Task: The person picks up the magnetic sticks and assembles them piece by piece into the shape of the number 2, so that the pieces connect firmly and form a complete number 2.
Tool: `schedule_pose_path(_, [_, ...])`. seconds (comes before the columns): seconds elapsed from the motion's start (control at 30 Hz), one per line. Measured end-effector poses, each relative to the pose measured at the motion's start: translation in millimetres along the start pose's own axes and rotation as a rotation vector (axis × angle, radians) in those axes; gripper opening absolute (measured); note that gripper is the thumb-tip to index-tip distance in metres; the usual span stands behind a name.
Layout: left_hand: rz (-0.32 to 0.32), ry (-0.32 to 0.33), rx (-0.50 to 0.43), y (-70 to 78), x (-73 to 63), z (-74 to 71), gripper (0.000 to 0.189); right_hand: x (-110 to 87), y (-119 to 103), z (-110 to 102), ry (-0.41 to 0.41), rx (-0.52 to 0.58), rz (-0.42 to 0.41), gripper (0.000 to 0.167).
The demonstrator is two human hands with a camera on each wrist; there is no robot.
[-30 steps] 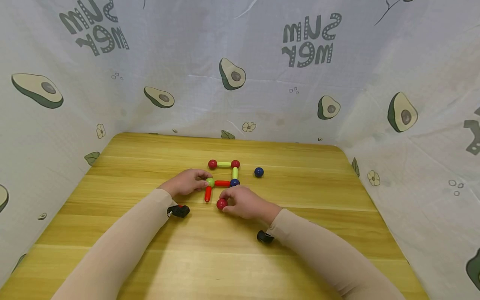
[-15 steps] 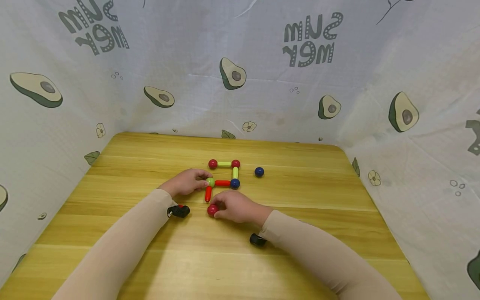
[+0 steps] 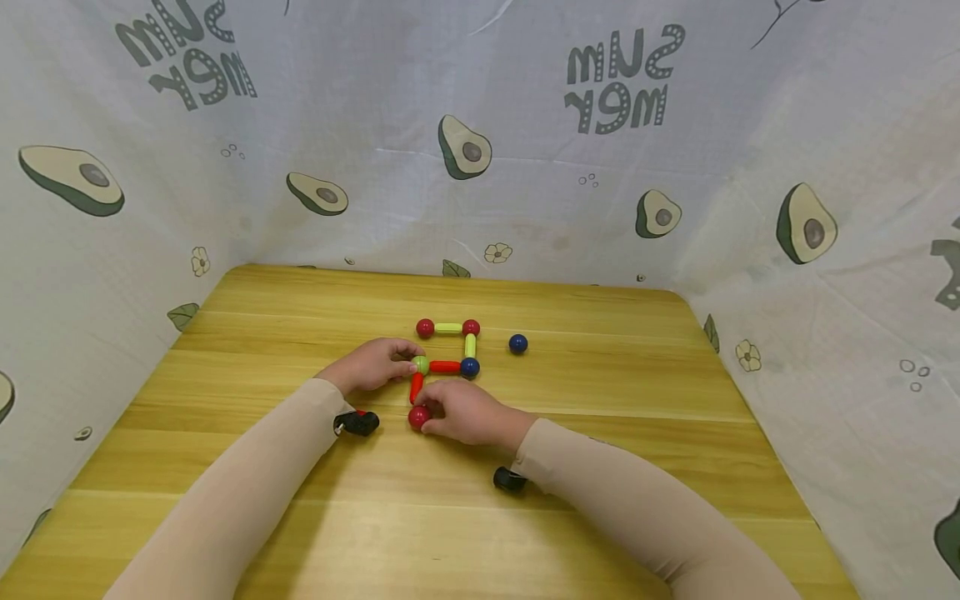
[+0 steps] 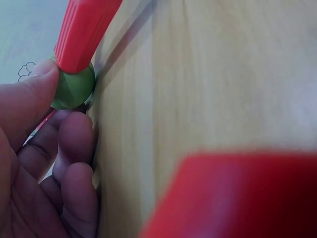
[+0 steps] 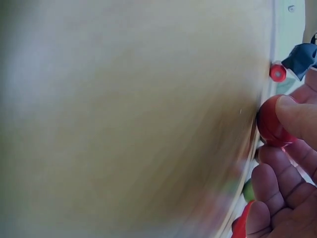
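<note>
My left hand (image 3: 372, 365) pinches a green ball (image 4: 75, 90) between thumb and fingers. From that ball a red rod (image 3: 446, 367) runs right to a blue ball (image 3: 469, 367). Another red rod (image 4: 85, 34) points from it toward me. My right hand (image 3: 468, 412) pinches a red ball (image 3: 418, 418) at the near end of this second rod; whether they touch is hard to tell. Beyond the blue ball, a yellow-green rod (image 3: 470, 346) leads to a far red ball (image 3: 471, 327). A second yellow-green rod (image 3: 448, 328) joins it to another red ball (image 3: 425, 327).
A loose blue ball (image 3: 518, 343) lies right of the joined pieces on the wooden table (image 3: 600, 375). A patterned white cloth (image 3: 540, 217) surrounds the table's back and sides. A blurred red shape (image 4: 237, 198) fills the left wrist view's lower corner.
My right hand has carried the red ball left and nearer me, then slightly away again to the near rod's end. The blue corner ball has come into fuller view. My left hand stays put.
</note>
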State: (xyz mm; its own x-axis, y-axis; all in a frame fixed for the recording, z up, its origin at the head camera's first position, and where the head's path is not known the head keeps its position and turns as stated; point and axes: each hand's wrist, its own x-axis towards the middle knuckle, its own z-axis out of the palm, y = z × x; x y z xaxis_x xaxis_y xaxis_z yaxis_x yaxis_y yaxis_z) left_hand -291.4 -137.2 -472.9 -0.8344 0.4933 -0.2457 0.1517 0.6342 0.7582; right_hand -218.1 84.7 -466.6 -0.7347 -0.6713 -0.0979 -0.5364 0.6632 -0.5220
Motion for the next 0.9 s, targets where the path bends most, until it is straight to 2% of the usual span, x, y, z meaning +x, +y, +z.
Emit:
schedule_pose_path(0.37, [0.001, 0.006, 0.018, 0.0, 0.3, 1.0, 0.035, 0.9, -2.5, 1.0, 0.027, 0.009, -0.01, 0.026])
schedule_pose_path(0.9, [0.019, 0.016, 0.03, -1.1, 0.9, 1.9, 0.034, 3.7, -3.7, 2.8, 0.033, -0.002, 0.045, 0.026])
